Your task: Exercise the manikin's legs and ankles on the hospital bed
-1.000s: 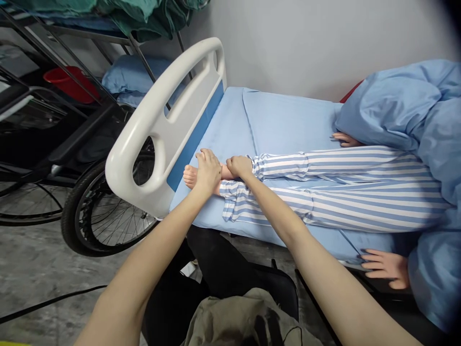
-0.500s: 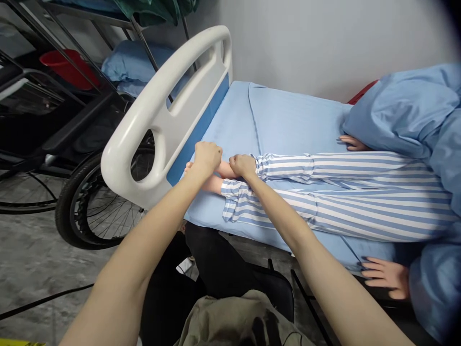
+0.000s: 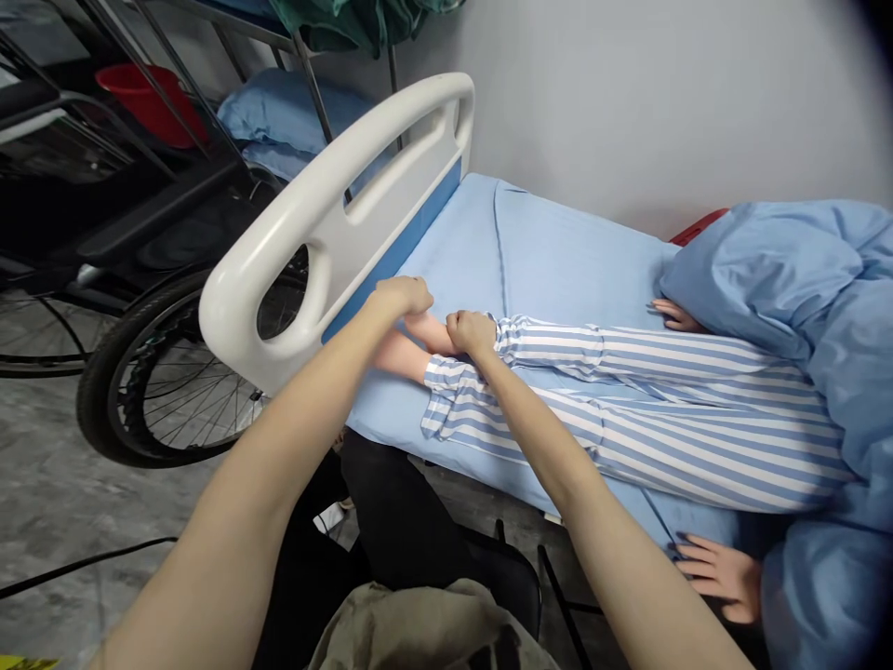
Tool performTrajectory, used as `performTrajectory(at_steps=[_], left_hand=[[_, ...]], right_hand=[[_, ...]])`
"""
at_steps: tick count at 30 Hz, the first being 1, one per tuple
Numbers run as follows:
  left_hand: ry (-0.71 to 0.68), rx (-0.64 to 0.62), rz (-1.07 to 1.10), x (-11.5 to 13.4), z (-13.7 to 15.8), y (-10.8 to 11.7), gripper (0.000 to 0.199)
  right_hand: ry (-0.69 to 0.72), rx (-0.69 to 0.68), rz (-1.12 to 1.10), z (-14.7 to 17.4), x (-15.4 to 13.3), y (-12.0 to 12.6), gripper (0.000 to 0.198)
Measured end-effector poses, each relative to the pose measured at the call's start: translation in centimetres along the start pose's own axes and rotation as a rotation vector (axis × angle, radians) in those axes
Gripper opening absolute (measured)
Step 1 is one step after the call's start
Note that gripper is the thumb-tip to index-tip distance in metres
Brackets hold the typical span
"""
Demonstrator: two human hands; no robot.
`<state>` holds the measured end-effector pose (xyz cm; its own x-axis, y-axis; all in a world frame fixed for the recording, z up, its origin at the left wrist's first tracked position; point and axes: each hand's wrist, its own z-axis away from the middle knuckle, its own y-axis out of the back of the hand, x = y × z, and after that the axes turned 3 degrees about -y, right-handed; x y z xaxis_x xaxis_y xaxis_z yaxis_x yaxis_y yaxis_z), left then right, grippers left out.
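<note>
My left grip (image 3: pixel 405 295) is closed over the foot end of the far leg (image 3: pixel 431 332), back of the hand upward; I cannot see the fingertips, and the foot is hidden under them. My right grip (image 3: pixel 473 332) is wrapped around the same leg, above the ankle and against the cuff, so bare skin shows between my two grips. The near leg (image 3: pixel 401 355) lies just beside it, its foot end hidden by my left forearm.

Both legs run right in striped trousers (image 3: pixel 684 442), the near cuff loose and rumpled. They lie on the bed (image 3: pixel 579 251), which has a light blue sheet. At the right, puffy blue cloth (image 3: pixel 788 261) covers the upper part of the figure; a far hand (image 3: pixel 676 314) shows from its edge, and a near hand (image 3: pixel 722 568), fingers spread, sticks out beside the bed.

Left of my grips stands the white footboard (image 3: pixel 349 244). Beyond it on the left I see a wheelchair (image 3: pixel 167 209), and farther back a red bucket (image 3: pixel 150 102), a blue pillow (image 3: pixel 286 107) and hanging green cloth (image 3: pixel 355 23). The grey wall (image 3: pixel 600 102) is at the far side. Nearest me are a khaki top (image 3: pixel 419 628), a dark trouser leg (image 3: pixel 397 512) and a black chair (image 3: pixel 513 582).
</note>
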<state>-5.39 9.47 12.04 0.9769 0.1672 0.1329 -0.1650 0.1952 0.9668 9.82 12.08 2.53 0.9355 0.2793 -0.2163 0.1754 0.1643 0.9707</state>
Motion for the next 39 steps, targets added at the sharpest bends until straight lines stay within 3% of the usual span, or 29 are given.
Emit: performTrajectory(at_steps=[2,7,13,17,23,28,32,37,39], left_hand=[[0.021,0.038,-0.050,0.5,1.7,-0.5,0.036],[-0.047,0.292,-0.144,1.6,5.2,-2.6,0.043],[-0.158,0.446,-0.153,1.8,5.5,-5.0,0.042],[-0.119,0.379,-0.138,1.6,5.0,-3.9,0.037],[0.036,0.046,-0.117,1.7,1.8,-0.8,0.028],[0.118,-0.145,-0.148,3.5,-0.4,-1.9,0.027],[0.040,-0.107,-0.194,4.1,0.4,-3.4,0.024],[-0.075,0.083,-0.194,3.5,2.6,-3.9,0.039],[-0.182,0.156,-0.253,3.1,3.5,-4.0,0.040]], right_hand=[[0.002,0.036,0.007,0.0,0.1,-0.2,0.048],[0.022,0.051,-0.001,0.0,0.2,-0.3,0.047],[0.000,0.026,0.035,0.1,0.1,0.0,0.049],[0.013,0.022,0.072,0.1,0.0,0.1,0.049],[0.040,-0.005,0.147,0.2,0.0,0.2,0.045],[0.007,-0.002,0.113,0.2,-0.1,0.3,0.048],[-0.028,0.009,0.048,0.1,-0.1,0.1,0.051],[-0.022,0.030,0.035,0.1,0.0,0.0,0.050],[-0.024,0.027,0.032,0.1,0.0,-0.1,0.049]])
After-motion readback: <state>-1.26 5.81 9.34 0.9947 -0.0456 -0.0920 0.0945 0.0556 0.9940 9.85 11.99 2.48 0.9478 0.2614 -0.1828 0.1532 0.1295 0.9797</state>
